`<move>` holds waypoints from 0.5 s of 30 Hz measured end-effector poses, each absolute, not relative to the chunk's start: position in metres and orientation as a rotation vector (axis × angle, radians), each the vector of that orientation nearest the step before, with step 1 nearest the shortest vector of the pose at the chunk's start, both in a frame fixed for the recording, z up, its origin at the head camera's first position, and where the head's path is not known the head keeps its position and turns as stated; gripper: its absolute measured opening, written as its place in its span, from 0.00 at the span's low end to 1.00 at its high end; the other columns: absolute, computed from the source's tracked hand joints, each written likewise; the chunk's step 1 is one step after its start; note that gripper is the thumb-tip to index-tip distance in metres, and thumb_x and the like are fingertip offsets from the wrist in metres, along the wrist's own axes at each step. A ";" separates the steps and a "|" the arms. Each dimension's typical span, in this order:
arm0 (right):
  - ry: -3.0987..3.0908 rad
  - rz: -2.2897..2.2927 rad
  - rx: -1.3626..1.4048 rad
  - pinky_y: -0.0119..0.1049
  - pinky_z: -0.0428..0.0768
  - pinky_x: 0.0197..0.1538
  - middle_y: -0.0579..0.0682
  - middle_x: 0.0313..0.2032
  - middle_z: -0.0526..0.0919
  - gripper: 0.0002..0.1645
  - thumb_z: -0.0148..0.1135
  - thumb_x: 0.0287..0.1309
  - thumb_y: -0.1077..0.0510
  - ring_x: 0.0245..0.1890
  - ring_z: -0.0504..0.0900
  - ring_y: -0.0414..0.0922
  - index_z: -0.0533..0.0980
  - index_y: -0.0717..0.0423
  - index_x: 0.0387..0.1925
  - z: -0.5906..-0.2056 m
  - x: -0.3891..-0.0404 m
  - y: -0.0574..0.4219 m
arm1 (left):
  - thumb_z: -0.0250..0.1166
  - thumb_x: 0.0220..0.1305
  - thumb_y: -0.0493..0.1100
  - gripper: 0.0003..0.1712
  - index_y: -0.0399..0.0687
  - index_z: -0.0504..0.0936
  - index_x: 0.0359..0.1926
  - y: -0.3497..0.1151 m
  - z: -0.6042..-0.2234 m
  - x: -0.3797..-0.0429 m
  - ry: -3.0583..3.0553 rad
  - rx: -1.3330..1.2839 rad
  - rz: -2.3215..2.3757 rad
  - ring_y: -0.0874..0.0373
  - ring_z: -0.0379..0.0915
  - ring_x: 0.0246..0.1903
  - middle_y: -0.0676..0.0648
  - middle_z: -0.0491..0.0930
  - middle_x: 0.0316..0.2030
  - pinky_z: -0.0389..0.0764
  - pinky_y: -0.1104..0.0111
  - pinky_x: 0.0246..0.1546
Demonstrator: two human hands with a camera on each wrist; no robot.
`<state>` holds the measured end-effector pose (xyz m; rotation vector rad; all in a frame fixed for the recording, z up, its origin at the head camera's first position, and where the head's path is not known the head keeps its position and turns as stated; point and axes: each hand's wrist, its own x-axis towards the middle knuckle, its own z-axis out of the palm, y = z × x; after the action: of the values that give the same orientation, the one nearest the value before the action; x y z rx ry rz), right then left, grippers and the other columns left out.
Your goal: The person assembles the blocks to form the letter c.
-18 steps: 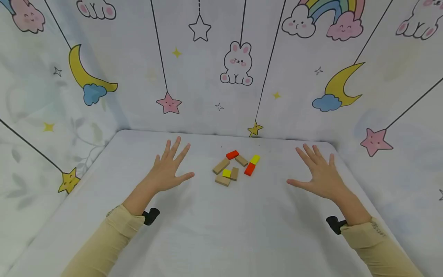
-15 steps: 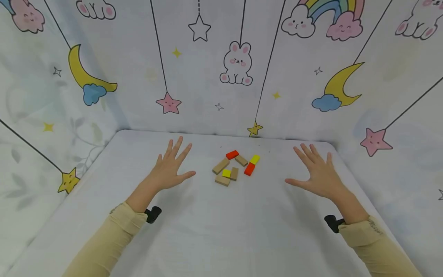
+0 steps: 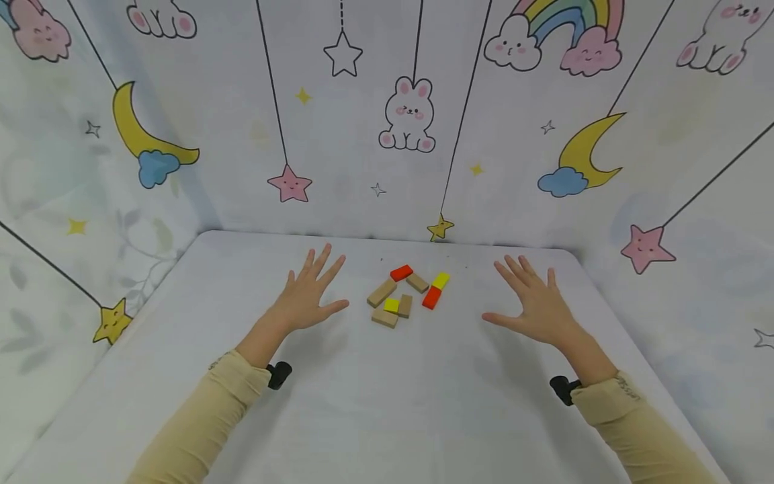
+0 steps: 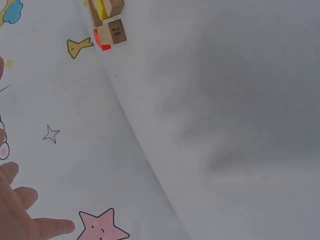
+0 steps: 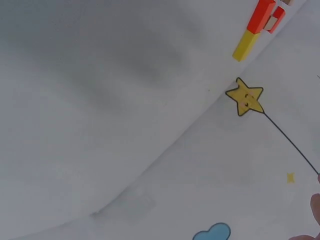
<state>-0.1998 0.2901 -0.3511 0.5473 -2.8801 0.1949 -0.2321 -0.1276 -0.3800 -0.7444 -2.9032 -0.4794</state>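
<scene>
Several small wooden blocks lie grouped on the white table in the head view: plain ones such as the long block (image 3: pixel 382 293), a red block (image 3: pixel 402 273) at the back, a yellow block (image 3: pixel 392 306) in the middle, and a red block (image 3: pixel 432 298) end to end with a yellow block (image 3: pixel 441 280) on the right. My left hand (image 3: pixel 305 299) hovers left of the group with its fingers spread. To the right, my right hand (image 3: pixel 535 302) is held the same way, farther from the blocks. Neither hand holds anything. A plain block (image 4: pixel 117 31) shows the number 28 in the left wrist view.
The white table (image 3: pixel 411 403) runs back to a cloth backdrop (image 3: pixel 242 134) printed with stars, moons and rabbits. Each wrist wears a dark camera, like the left wrist camera (image 3: pixel 279 376), below a rolled beige sleeve.
Both hands have moved inward, toward the blocks and each other, fingers still spread. The head view has shifted slightly. The blocks stay where they were on the table.
</scene>
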 end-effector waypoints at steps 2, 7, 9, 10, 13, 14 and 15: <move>-2.879 0.193 0.552 0.67 0.33 0.59 0.59 0.68 0.51 0.58 0.59 0.44 0.28 0.68 0.44 0.56 0.51 0.52 0.69 -0.354 -0.201 0.288 | 0.55 0.60 0.62 0.46 0.54 0.44 0.71 -0.125 -0.384 -0.234 -2.896 -0.761 -0.481 0.42 0.25 0.68 0.44 0.31 0.71 0.46 0.33 0.54; -2.889 0.205 0.552 0.66 0.32 0.60 0.59 0.68 0.51 0.58 0.59 0.44 0.28 0.68 0.44 0.56 0.51 0.52 0.69 -0.360 -0.206 0.283 | 0.55 0.60 0.61 0.46 0.53 0.44 0.71 -0.119 -0.390 -0.238 -2.896 -0.784 -0.484 0.42 0.26 0.68 0.44 0.32 0.71 0.46 0.34 0.54; -2.890 0.213 0.556 0.65 0.32 0.60 0.59 0.68 0.51 0.58 0.58 0.44 0.28 0.68 0.44 0.56 0.51 0.52 0.69 -0.362 -0.207 0.280 | 0.55 0.61 0.61 0.45 0.52 0.45 0.71 -0.116 -0.392 -0.240 -2.892 -0.789 -0.485 0.42 0.27 0.68 0.44 0.33 0.71 0.46 0.34 0.54; -2.887 0.217 0.559 0.66 0.33 0.60 0.59 0.68 0.52 0.58 0.59 0.43 0.28 0.68 0.44 0.56 0.52 0.53 0.69 -0.363 -0.208 0.278 | 0.55 0.61 0.60 0.45 0.52 0.45 0.71 -0.114 -0.394 -0.241 -2.891 -0.794 -0.479 0.42 0.28 0.68 0.44 0.34 0.71 0.47 0.34 0.54; -2.878 0.219 0.573 0.66 0.34 0.60 0.59 0.68 0.52 0.57 0.59 0.44 0.29 0.68 0.45 0.56 0.53 0.53 0.69 -0.364 -0.211 0.274 | 0.56 0.60 0.59 0.45 0.51 0.46 0.71 -0.109 -0.398 -0.243 -2.884 -0.816 -0.467 0.41 0.29 0.68 0.44 0.35 0.71 0.49 0.34 0.54; -2.876 0.218 0.579 0.66 0.34 0.60 0.59 0.68 0.53 0.57 0.59 0.44 0.29 0.68 0.46 0.56 0.53 0.53 0.69 -0.364 -0.212 0.272 | 0.57 0.60 0.59 0.45 0.51 0.47 0.71 -0.107 -0.399 -0.244 -2.884 -0.824 -0.463 0.40 0.29 0.68 0.43 0.36 0.71 0.50 0.34 0.54; -2.874 0.215 0.582 0.66 0.35 0.60 0.59 0.67 0.53 0.57 0.59 0.44 0.29 0.68 0.46 0.56 0.54 0.53 0.68 -0.365 -0.213 0.270 | 0.57 0.60 0.59 0.45 0.51 0.47 0.71 -0.105 -0.401 -0.245 -2.882 -0.832 -0.452 0.40 0.30 0.68 0.43 0.36 0.71 0.51 0.34 0.53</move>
<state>-0.2131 0.2703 -0.3649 0.5820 -2.8736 0.2153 -0.2449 -0.1052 -0.4011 -0.8321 -2.8820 -0.4522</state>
